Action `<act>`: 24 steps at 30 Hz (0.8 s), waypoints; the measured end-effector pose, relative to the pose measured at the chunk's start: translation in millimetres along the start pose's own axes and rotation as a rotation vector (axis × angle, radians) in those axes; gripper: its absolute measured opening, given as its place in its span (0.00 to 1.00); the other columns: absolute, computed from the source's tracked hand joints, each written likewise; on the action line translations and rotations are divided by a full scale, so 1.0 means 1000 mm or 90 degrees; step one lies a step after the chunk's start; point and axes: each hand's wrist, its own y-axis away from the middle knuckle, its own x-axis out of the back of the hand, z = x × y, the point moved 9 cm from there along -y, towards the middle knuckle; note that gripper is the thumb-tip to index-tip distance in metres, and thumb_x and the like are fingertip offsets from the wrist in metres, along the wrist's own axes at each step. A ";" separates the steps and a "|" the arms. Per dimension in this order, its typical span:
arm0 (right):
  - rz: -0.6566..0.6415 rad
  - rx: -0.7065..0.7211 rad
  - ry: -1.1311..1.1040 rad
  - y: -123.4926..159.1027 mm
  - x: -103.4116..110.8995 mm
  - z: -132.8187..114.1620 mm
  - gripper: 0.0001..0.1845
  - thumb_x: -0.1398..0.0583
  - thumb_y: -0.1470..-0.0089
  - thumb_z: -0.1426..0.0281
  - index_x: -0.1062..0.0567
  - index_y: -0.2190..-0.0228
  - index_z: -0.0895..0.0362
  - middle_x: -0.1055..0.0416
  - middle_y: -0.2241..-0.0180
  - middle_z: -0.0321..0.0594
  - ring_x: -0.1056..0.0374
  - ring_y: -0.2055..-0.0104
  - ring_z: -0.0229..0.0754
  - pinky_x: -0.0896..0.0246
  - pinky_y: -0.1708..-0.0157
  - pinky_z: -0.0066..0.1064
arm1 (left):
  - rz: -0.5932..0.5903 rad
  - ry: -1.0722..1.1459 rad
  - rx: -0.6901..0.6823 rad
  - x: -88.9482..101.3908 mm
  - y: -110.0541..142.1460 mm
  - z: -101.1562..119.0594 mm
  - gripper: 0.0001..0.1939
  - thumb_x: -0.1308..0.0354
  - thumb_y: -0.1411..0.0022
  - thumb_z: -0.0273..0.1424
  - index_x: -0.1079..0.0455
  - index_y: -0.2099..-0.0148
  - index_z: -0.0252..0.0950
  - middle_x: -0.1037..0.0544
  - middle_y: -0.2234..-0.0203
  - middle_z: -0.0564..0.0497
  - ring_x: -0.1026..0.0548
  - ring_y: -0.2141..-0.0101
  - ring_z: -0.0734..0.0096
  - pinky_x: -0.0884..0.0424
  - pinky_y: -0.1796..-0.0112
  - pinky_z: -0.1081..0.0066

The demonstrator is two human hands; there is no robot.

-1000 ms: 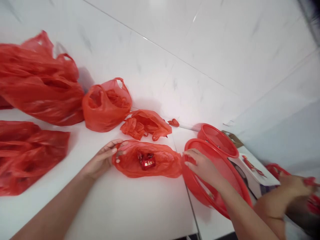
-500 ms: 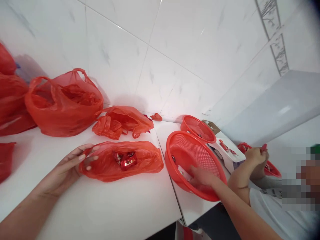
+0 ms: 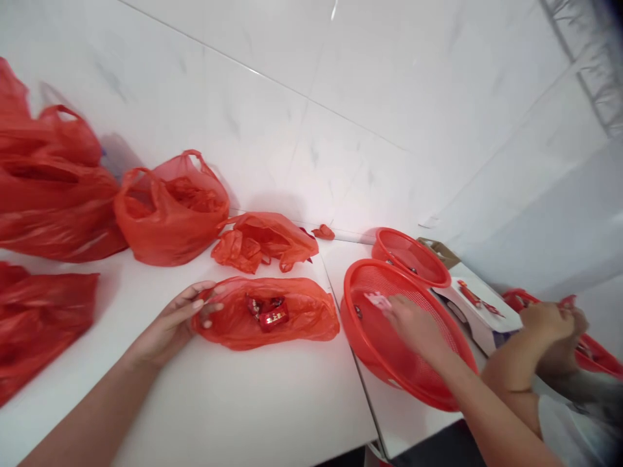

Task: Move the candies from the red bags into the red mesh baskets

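My left hand (image 3: pixel 187 318) is closed on the left rim of a thin red plastic bag (image 3: pixel 311 311). The bag lies on its side along the white table, its mouth spread wide. Several shiny red wrapped sweets (image 3: pixel 273 316) rest inside it. Over the large red mesh basket (image 3: pixel 363 350), my right hand (image 3: pixel 411 324) pinches a small pink-and-white packet (image 3: pixel 378 299); its exact kind is unclear. One small dark wrapped piece (image 3: pixel 359 312) shows by the basket's left wall.
Stuffed red bags (image 3: pixel 172 220) stand at the back left, and a crumpled red bag (image 3: pixel 270 237) lies by the wall. A smaller red basket (image 3: pixel 413 256) is behind the large one. At the right, a co-worker's hands (image 3: pixel 549 324) work near a white box (image 3: pixel 479 298).
My right hand has risen from the large basket's floor with the pink-and-white packet. My left hand keeps its hold on the bag. The view has turned left.
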 end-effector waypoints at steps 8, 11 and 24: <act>0.080 0.444 -0.079 0.020 0.031 -0.182 0.13 0.52 0.42 0.77 0.29 0.62 0.56 0.31 0.59 0.44 0.36 0.57 0.45 0.41 0.57 0.38 | -0.028 0.013 -0.021 -0.006 0.004 0.004 0.18 0.38 0.45 0.30 0.31 0.51 0.42 0.28 0.50 0.48 0.24 0.61 0.68 0.30 0.72 0.77; 0.026 0.471 -0.071 0.018 0.003 -0.219 0.14 0.51 0.42 0.80 0.29 0.62 0.56 0.31 0.60 0.43 0.36 0.58 0.43 0.40 0.58 0.37 | -0.036 0.013 -0.025 -0.005 0.004 0.003 0.17 0.38 0.44 0.30 0.31 0.51 0.41 0.29 0.50 0.48 0.24 0.60 0.67 0.30 0.73 0.77; -0.043 0.137 -0.035 0.002 0.016 -0.110 0.18 0.47 0.43 0.61 0.31 0.52 0.50 0.31 0.51 0.43 0.32 0.52 0.50 0.34 0.57 0.42 | -0.084 0.020 -0.028 -0.008 0.001 0.002 0.17 0.40 0.42 0.29 0.32 0.50 0.42 0.29 0.48 0.48 0.25 0.59 0.69 0.29 0.71 0.77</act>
